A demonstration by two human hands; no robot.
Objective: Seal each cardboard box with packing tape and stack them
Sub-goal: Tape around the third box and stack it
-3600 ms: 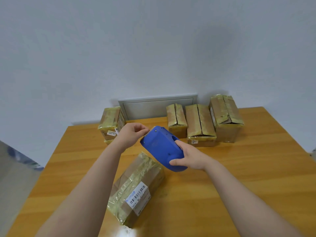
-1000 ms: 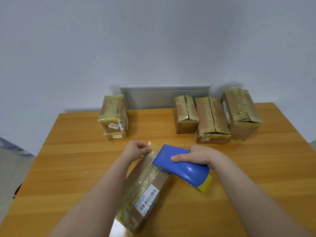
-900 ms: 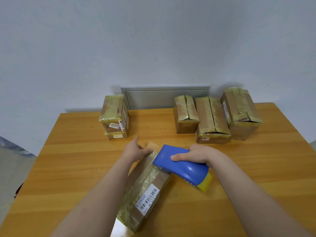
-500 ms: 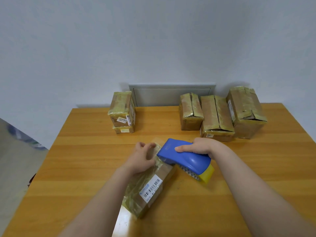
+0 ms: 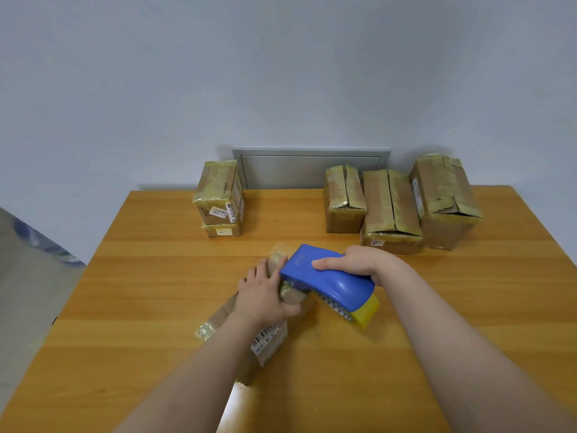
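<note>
Half a second ago the left hand (image 5: 265, 295) sat with its fingers curled at the far end of the box (image 5: 271, 335); now it lies flat along the top of that box, palm down, pressing. A second ago it was pinching a loose tail of tape above the far corner, and that tail now shows only as a pale flap just beyond the fingertips. The tape gun (image 5: 327, 281) has hardly shifted: its blue nose is at the far end of the box, touching the left fingers. I judge from this that the tape end is stuck down and the pull along the seam comes next.

The left grip is spread open, fingers nearly straight, clamped on nothing, simply bearing down on the box beneath it. The right hand (image 5: 359, 264) has its grip closed over the back of the tape gun, fingers wrapped across the blue shell, the yellow roll end hanging below and nearer the person than that grip.

The box being sealed lies aslant on the desk (image 5: 156, 307), directly under the left grip and just left of the right one. Well beyond both grips stand three boxes (image 5: 393, 210) to the right and a stack of two (image 5: 220, 198) to the left.
</note>
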